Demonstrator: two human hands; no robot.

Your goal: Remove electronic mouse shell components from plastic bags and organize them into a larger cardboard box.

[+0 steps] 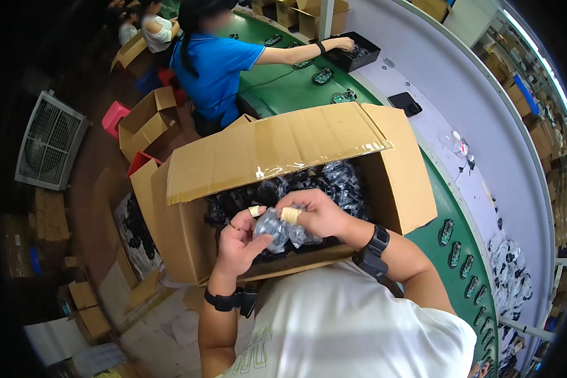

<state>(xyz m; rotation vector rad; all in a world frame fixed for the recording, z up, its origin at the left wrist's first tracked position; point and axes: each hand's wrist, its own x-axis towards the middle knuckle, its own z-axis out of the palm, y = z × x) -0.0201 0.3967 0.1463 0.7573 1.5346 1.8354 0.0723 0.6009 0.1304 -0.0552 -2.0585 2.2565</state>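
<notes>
Both my hands are closed on a small clear plastic bag [269,232], whose contents I cannot make out. My left hand [238,244] grips its left side between thumb and fingers. My right hand [319,215] pinches the bag's upper right part. Pale tape wraps a finger on each hand. They work over an open cardboard box [402,170] right in front of me. Inside it lie many black parts in clear bags [341,183], partly hidden by my hands and the box's far flap [277,154].
A green conveyor belt [431,236] curves past on the right, carrying several small green-and-black devices [455,255]. Beyond it, a white ledge holds a heap of bagged parts [509,271]. A co-worker in blue [211,72] reaches into a black bin [358,58]. A fan [50,140] stands left.
</notes>
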